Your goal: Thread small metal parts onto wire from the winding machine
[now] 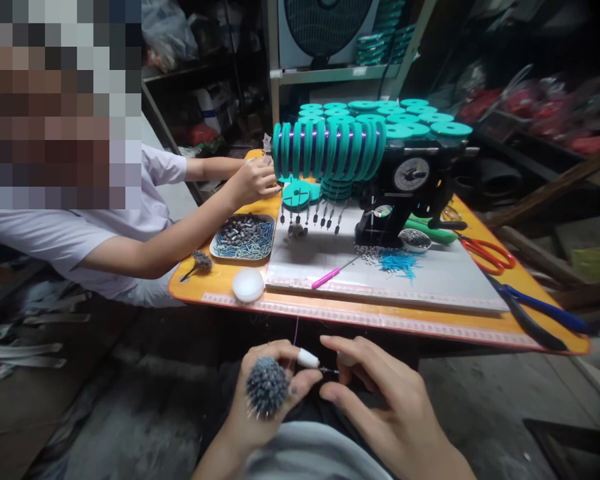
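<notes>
My left hand (253,397) is closed, its thumb and index finger pinching a thin dark metal piece (328,370) too small to name. A white finger cot (308,359) covers that index fingertip. A round cluster of grey spiky bits (267,387) sits at the left hand, near the thumb's base; how it is held there is hidden. From this hand a purple line (296,331) runs up towards the table edge. My right hand (387,390) is close by on the right, thumb and index finger apart. Its other fingers curl near the metal piece's end; contact is unclear.
A co-worker's hand (255,180) works at the left of teal spools (330,150) on a black machine (405,180). On the orange table (190,287) are a tray of small parts (243,237), a white dome (248,285), a pink-handled tool (326,278), red-handled scissors (490,255) and blue-handled pliers (550,309).
</notes>
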The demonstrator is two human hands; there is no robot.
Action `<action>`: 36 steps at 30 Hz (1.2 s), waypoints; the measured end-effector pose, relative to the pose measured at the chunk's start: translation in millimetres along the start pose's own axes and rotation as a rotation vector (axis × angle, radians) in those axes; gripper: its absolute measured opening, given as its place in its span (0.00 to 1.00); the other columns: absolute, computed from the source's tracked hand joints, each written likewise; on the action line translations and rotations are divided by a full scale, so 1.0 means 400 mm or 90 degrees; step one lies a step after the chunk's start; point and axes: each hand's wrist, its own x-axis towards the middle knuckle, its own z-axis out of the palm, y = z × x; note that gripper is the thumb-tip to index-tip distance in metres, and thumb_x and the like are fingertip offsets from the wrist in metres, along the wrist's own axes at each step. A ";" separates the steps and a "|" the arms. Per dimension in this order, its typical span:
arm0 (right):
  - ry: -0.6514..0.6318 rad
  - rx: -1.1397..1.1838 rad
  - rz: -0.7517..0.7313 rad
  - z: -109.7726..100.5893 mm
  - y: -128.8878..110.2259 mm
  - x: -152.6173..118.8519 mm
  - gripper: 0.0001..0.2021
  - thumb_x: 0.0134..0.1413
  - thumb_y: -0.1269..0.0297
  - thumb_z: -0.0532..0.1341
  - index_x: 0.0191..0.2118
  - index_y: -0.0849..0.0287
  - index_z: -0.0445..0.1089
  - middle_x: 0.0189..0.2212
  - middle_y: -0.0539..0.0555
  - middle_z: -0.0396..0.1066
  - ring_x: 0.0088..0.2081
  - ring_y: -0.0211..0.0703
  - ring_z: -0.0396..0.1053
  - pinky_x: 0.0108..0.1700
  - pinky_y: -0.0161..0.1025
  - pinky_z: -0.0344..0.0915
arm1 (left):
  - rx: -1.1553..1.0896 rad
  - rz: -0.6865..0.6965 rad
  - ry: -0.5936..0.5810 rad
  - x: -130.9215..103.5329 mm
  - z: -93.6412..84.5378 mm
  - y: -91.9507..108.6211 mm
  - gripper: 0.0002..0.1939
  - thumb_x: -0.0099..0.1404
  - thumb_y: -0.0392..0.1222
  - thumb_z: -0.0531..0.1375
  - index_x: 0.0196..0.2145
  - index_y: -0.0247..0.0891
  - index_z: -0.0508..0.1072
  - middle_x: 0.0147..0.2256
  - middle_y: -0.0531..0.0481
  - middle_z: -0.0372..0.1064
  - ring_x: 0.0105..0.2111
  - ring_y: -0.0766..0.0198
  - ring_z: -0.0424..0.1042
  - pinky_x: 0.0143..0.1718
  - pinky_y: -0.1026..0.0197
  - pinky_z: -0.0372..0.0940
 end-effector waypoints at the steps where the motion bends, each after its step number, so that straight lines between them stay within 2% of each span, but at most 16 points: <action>1: -0.015 -0.027 -0.012 0.000 -0.002 0.003 0.11 0.65 0.67 0.62 0.51 0.61 0.71 0.29 0.51 0.68 0.29 0.39 0.67 0.29 0.35 0.64 | -0.046 -0.023 -0.024 0.005 -0.007 0.003 0.05 0.58 0.41 0.69 0.33 0.40 0.79 0.26 0.52 0.74 0.24 0.67 0.70 0.27 0.67 0.66; 3: -0.055 -0.078 -0.034 0.003 -0.007 0.009 0.06 0.65 0.71 0.59 0.42 0.60 0.74 0.28 0.52 0.67 0.29 0.40 0.66 0.29 0.36 0.61 | -0.126 -0.072 -0.063 0.014 -0.024 0.008 0.08 0.58 0.40 0.69 0.35 0.38 0.77 0.28 0.51 0.74 0.26 0.67 0.71 0.29 0.67 0.67; 6: -0.111 -0.110 -0.062 0.004 -0.013 0.013 0.10 0.63 0.74 0.57 0.31 0.60 0.71 0.25 0.51 0.65 0.27 0.40 0.63 0.27 0.38 0.57 | -0.179 -0.124 -0.042 0.030 -0.055 0.011 0.12 0.53 0.38 0.72 0.35 0.36 0.77 0.31 0.48 0.76 0.30 0.63 0.74 0.34 0.64 0.70; 9: -0.073 -0.121 -0.121 -0.017 -0.017 0.008 0.11 0.60 0.75 0.56 0.28 0.58 0.69 0.21 0.50 0.62 0.23 0.39 0.61 0.24 0.38 0.54 | -0.183 -0.090 0.068 0.054 -0.093 0.015 0.13 0.50 0.41 0.73 0.32 0.33 0.78 0.26 0.48 0.76 0.25 0.63 0.72 0.27 0.64 0.68; 12: 0.001 -0.108 -0.124 -0.047 -0.016 0.000 0.09 0.58 0.77 0.56 0.31 0.57 0.68 0.21 0.50 0.65 0.24 0.40 0.65 0.26 0.37 0.59 | -0.074 0.030 0.193 0.093 -0.121 0.038 0.10 0.59 0.45 0.68 0.28 0.35 0.78 0.25 0.48 0.75 0.23 0.64 0.71 0.24 0.64 0.65; 13: 0.004 -0.099 -0.116 -0.053 -0.015 -0.001 0.08 0.58 0.77 0.57 0.33 0.56 0.68 0.22 0.50 0.67 0.25 0.41 0.67 0.27 0.37 0.62 | 0.008 0.076 0.188 0.110 -0.121 0.050 0.09 0.62 0.44 0.66 0.28 0.36 0.78 0.26 0.48 0.76 0.25 0.63 0.73 0.27 0.63 0.67; 16: -0.016 -0.081 -0.113 -0.050 -0.014 0.005 0.08 0.60 0.76 0.58 0.39 0.58 0.71 0.24 0.51 0.70 0.26 0.40 0.68 0.27 0.36 0.64 | 0.268 0.181 0.062 0.174 -0.091 0.085 0.06 0.65 0.38 0.62 0.36 0.37 0.80 0.32 0.47 0.79 0.32 0.58 0.77 0.36 0.60 0.70; 18: -0.013 -0.071 -0.114 -0.037 -0.015 0.011 0.09 0.60 0.77 0.58 0.41 0.59 0.72 0.25 0.51 0.70 0.25 0.39 0.68 0.26 0.35 0.63 | 0.395 0.190 0.033 0.223 -0.055 0.097 0.09 0.67 0.38 0.60 0.43 0.36 0.79 0.36 0.45 0.80 0.34 0.56 0.78 0.38 0.57 0.70; 22: 0.002 -0.077 -0.108 -0.020 -0.016 0.012 0.09 0.60 0.76 0.57 0.40 0.59 0.73 0.26 0.52 0.72 0.26 0.41 0.71 0.27 0.36 0.66 | 0.486 0.173 -0.009 0.296 -0.005 0.095 0.16 0.64 0.36 0.63 0.50 0.33 0.76 0.46 0.38 0.77 0.45 0.46 0.77 0.45 0.51 0.69; 25: 0.004 -0.100 -0.108 -0.020 -0.012 0.006 0.09 0.63 0.74 0.56 0.41 0.57 0.73 0.25 0.53 0.73 0.27 0.43 0.73 0.26 0.36 0.67 | 0.518 0.173 -0.036 0.306 -0.010 0.098 0.13 0.63 0.37 0.65 0.46 0.36 0.78 0.48 0.40 0.74 0.43 0.49 0.77 0.45 0.54 0.69; 28: -0.001 -0.101 -0.107 -0.018 -0.009 0.003 0.09 0.65 0.72 0.55 0.40 0.56 0.72 0.25 0.53 0.73 0.28 0.45 0.74 0.26 0.37 0.68 | 0.539 0.166 -0.017 0.302 -0.055 0.113 0.05 0.65 0.40 0.63 0.36 0.37 0.78 0.43 0.44 0.74 0.39 0.56 0.77 0.44 0.58 0.69; 31: -0.013 -0.091 -0.110 -0.009 -0.006 0.008 0.09 0.66 0.72 0.54 0.42 0.57 0.72 0.26 0.54 0.73 0.28 0.45 0.74 0.26 0.37 0.68 | 0.574 0.140 0.031 0.316 -0.132 0.128 0.10 0.66 0.45 0.63 0.29 0.37 0.75 0.34 0.46 0.74 0.36 0.55 0.76 0.41 0.56 0.68; 33: -0.021 -0.084 -0.130 -0.001 -0.004 0.014 0.10 0.67 0.71 0.54 0.42 0.58 0.73 0.26 0.54 0.73 0.27 0.44 0.74 0.26 0.37 0.68 | 0.603 0.116 0.065 0.340 -0.188 0.130 0.10 0.66 0.45 0.62 0.30 0.37 0.75 0.33 0.45 0.76 0.36 0.53 0.76 0.41 0.55 0.68; 36: -0.031 -0.080 -0.136 0.008 -0.003 0.018 0.10 0.66 0.72 0.54 0.40 0.59 0.73 0.26 0.54 0.73 0.27 0.43 0.74 0.26 0.36 0.68 | 0.651 0.077 0.111 0.392 -0.253 0.116 0.06 0.67 0.38 0.60 0.38 0.36 0.77 0.38 0.41 0.79 0.41 0.50 0.77 0.45 0.54 0.67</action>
